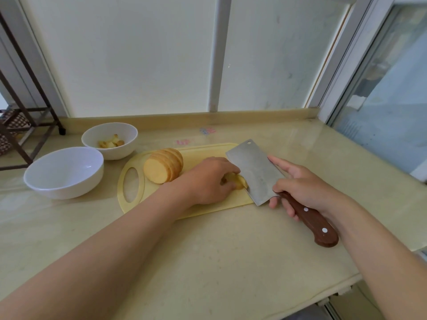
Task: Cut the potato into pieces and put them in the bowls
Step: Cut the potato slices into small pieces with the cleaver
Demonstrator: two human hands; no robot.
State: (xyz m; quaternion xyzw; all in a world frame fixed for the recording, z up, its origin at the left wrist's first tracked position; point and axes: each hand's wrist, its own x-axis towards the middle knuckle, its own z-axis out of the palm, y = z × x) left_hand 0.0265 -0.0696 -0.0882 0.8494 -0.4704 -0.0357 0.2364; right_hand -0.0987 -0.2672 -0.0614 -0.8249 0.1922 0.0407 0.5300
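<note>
Sliced potato (163,166): pale yellow cut face, thin tan skin at the rim, slices leaning together in one row. Sits on the cutting board (203,153), toward its 10 o'clock end, beside the handle hole. Slice count: several, exact number unreadable.

Potato piece (239,181): small, yellow, mostly covered. Lies toward the board's 4 o'clock side, between fingers and blade.

Left hand (208,181): fingers curled down and clamped on the potato piece, pinning it to the board.

Right hand (305,188): fingers wrapped round the brown handle of the cleaver (254,172), one digit stretched along the blade's flat. Blade tilted, edge down on the board, touching the piece from its 3 o'clock side.

Counts: 1 board, 1 cleaver, 2 white bowls, 2 rivets visible on the handle. Far bowl (120,151), at 10 o'clock of the board: a few cut chunks (111,143), number unclear. Near bowl (64,188), at 9 o'clock: white interior showing. All on a beige countertop (208,250).
</note>
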